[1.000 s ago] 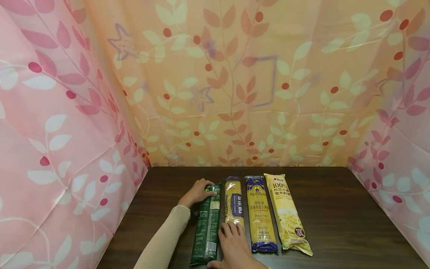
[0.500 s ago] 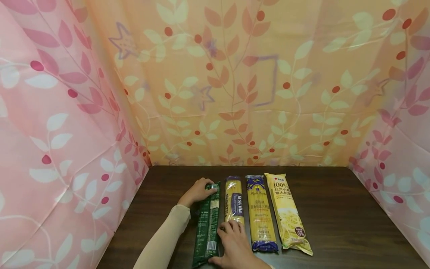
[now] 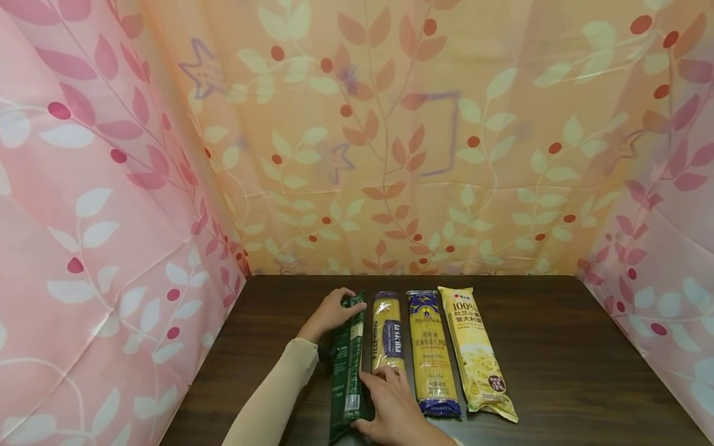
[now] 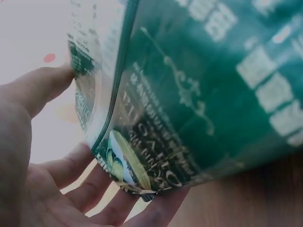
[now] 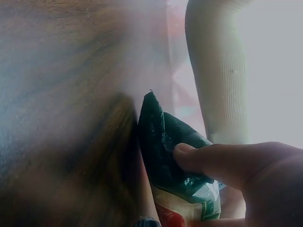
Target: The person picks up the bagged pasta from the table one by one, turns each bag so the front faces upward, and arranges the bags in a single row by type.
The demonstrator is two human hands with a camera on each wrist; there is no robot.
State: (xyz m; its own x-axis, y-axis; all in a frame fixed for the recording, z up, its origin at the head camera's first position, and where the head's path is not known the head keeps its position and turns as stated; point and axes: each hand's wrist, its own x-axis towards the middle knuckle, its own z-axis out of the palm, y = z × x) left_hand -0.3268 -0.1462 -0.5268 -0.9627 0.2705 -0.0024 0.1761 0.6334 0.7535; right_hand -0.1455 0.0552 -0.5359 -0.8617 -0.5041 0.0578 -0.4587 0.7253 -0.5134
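Observation:
A long green pack of spaghetti (image 3: 339, 384) is tilted partly onto its side at the left of a row of pasta packs. At its far end my left hand (image 3: 328, 314) holds it; the left wrist view has the thumb on one side and the fingers curled under the printed green wrapper (image 4: 189, 109). My right hand (image 3: 393, 406) grips the near end, its thumb (image 5: 203, 158) pressing on the folded green end of the wrapper. Just right of it lies a La Sicilia spaghetti pack (image 3: 387, 328), its lower part hidden behind the right hand.
Farther right lie a yellow and blue spaghetti pack (image 3: 434, 353) and a pale yellow pasta pack (image 3: 478, 359), slightly slanted. All rest on a dark wooden table (image 3: 563, 359). Floral curtains (image 3: 390, 124) stand behind the table and along both sides.
The green pack has turned from lying flat onto its edge and shifted slightly right and away. Both hands have moved with it. The other packs stay put.

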